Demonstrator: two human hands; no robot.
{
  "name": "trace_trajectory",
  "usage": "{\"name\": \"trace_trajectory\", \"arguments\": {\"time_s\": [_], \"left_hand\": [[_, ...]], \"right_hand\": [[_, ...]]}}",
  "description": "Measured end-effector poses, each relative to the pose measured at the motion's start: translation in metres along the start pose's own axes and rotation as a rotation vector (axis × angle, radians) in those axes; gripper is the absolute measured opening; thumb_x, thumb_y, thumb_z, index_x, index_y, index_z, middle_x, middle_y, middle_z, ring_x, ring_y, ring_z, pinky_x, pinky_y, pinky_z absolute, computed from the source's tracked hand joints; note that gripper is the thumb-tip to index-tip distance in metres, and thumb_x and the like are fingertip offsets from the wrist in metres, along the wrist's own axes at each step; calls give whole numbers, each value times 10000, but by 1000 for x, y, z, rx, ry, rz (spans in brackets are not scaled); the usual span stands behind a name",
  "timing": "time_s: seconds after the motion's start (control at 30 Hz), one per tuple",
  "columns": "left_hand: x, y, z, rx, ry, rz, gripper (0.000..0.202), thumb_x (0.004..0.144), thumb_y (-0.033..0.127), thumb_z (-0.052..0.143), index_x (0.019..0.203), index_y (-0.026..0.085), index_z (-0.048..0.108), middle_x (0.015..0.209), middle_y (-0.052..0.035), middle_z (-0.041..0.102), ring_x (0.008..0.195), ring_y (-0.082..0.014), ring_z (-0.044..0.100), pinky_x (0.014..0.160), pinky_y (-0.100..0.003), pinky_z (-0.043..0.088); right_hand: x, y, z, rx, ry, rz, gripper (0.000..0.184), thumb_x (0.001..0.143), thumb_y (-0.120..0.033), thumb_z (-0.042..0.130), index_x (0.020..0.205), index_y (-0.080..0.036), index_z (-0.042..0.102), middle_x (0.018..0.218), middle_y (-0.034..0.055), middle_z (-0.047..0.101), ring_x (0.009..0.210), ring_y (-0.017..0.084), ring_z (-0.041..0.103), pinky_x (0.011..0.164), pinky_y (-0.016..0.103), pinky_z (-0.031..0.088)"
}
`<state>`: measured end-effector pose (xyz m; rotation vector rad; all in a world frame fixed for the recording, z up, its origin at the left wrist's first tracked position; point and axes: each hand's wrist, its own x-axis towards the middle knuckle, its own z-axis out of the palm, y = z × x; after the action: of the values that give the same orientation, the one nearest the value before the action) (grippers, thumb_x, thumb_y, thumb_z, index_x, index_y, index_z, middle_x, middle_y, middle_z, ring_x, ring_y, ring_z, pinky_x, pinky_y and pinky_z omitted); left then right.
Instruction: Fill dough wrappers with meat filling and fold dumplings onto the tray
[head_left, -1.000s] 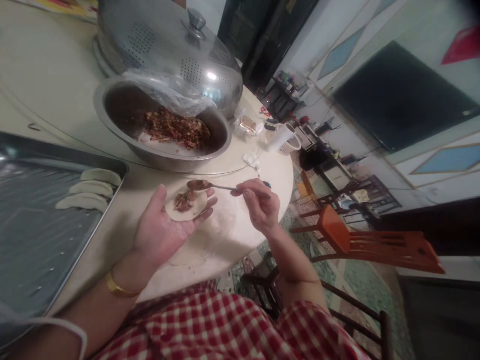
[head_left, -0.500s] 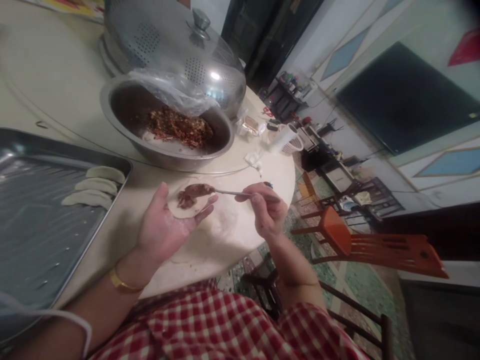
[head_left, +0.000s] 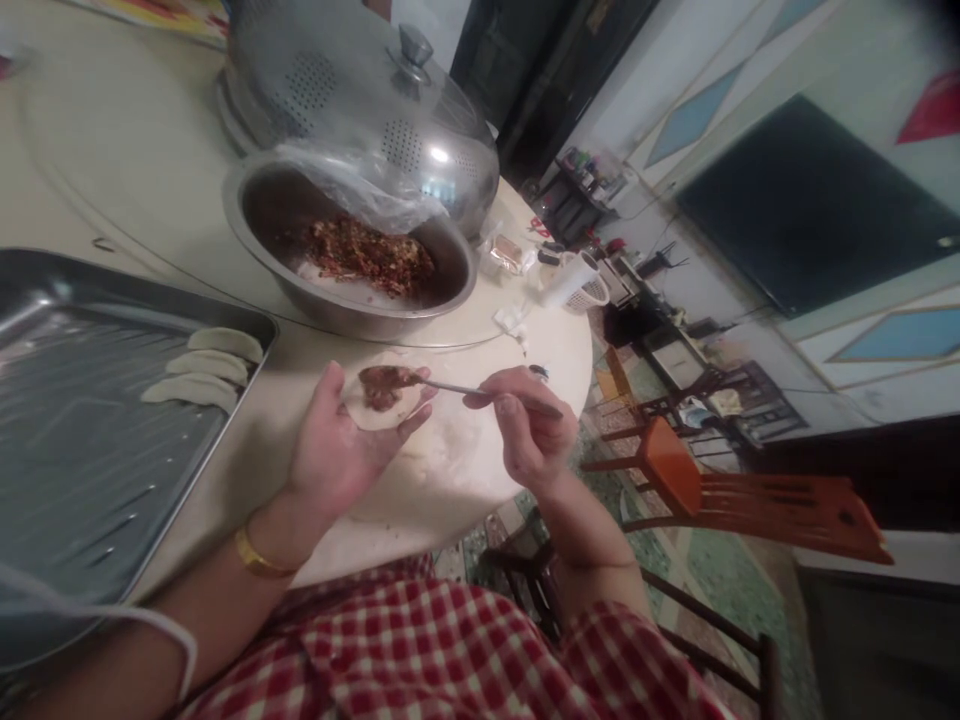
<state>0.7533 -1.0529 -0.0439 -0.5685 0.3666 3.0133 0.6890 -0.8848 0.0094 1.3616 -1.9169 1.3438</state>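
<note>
A round dumpling wrapper [head_left: 375,417] lies across the palm and fingers of my left hand [head_left: 335,455], whose thumb stands up at its left edge. Brown minced filling [head_left: 382,392] sits on the wrapper. My right hand [head_left: 531,425] grips a metal spoon [head_left: 457,387] by its handle, and the spoon's head is at the filling, smeared with it. Beyond both hands, a steel bowl [head_left: 352,318] contains more minced filling [head_left: 367,255], partly covered by a clear plastic bag [head_left: 360,185]. Several folded dumplings [head_left: 206,365] lie in a metal tray [head_left: 82,400] to the left.
Behind the bowl stands a large perforated steel lid [head_left: 360,90] with a knob. A paper roll [head_left: 571,280], a white basket [head_left: 589,292] and a wrapped packet [head_left: 506,255] are at the table's right side. An orange chair [head_left: 675,470] stands on the floor beyond.
The spoon's head has shifted slightly on the wrapper, and its handle slopes a little more. The view has moved slightly, so the tray and bowl appear farther right. Both hands keep their holds.
</note>
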Motion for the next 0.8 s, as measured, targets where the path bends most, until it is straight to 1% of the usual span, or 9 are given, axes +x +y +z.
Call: {"name": "trace_trajectory", "arguments": {"time_s": [0.13,0.23,0.33,0.4,0.47,0.53,0.6,0.7,0.8], "left_hand": [[1,2,-1,6,-43,3,567,1051,486,264,1273,114,630,1199,-191,734,1109,-283,723,883,-386,638],[1,2,-1,3,-47,-8,579,1051,495,258,1224,111,655,1184,-181,741,1094,-278,731,886,-374,637],[1,1,0,26,-19,-7,576,1041,508,292,1333,123,606,1238,-184,723,1156,-303,706,909,-399,631],[1,0,2,33,20,3,601,1033,517,314,1400,108,557,1291,-204,696,1199,-322,682,913,-403,629],[1,0,4,26,49,11,620,1034,510,300,1414,83,540,1324,-222,674,1224,-334,666,908,-400,631],[0,1,5,12,59,-7,596,1036,498,295,1398,106,561,1328,-211,676,1244,-331,655,906,-400,633],[0,3,5,1,65,-22,560,1028,502,327,1382,150,581,1314,-191,691,1255,-324,649,899,-401,637],[0,5,4,-15,88,-29,536,1018,508,363,1388,183,577,1314,-183,693,1264,-324,644,904,-408,637],[-1,4,2,-22,67,-30,563,1027,486,340,1450,157,513,1336,-213,672,1260,-335,646,912,-432,633]], "right_hand": [[9,6,-4,-25,-161,-185,197,981,-163,548,1114,-219,682,844,56,774,772,171,682,653,321,596],[13,9,-8,-26,-207,-227,204,989,-199,548,1127,-268,682,856,23,775,759,167,697,629,322,603],[22,21,-11,-70,-75,-129,189,1011,-241,523,1058,-303,695,864,-5,766,754,158,699,664,338,600],[38,42,-9,-127,22,-57,178,1023,-293,518,1018,-285,695,859,-2,765,797,162,704,750,355,596],[60,72,-3,-167,44,24,246,1038,-390,481,1035,-247,681,857,17,771,878,178,716,839,372,584],[86,103,7,-220,-38,183,316,1055,-405,417,1031,-211,666,845,31,774,932,183,720,922,381,563],[111,129,19,-287,-157,332,272,1050,-353,431,1028,-190,647,838,33,777,917,183,719,929,371,552],[138,150,36,-299,-235,374,223,1037,-316,463,1031,-183,641,818,23,771,833,182,720,856,341,559],[152,160,49,-348,-304,385,202,1031,-296,484,1009,-182,650,842,29,758,895,193,710,903,341,539]]}}
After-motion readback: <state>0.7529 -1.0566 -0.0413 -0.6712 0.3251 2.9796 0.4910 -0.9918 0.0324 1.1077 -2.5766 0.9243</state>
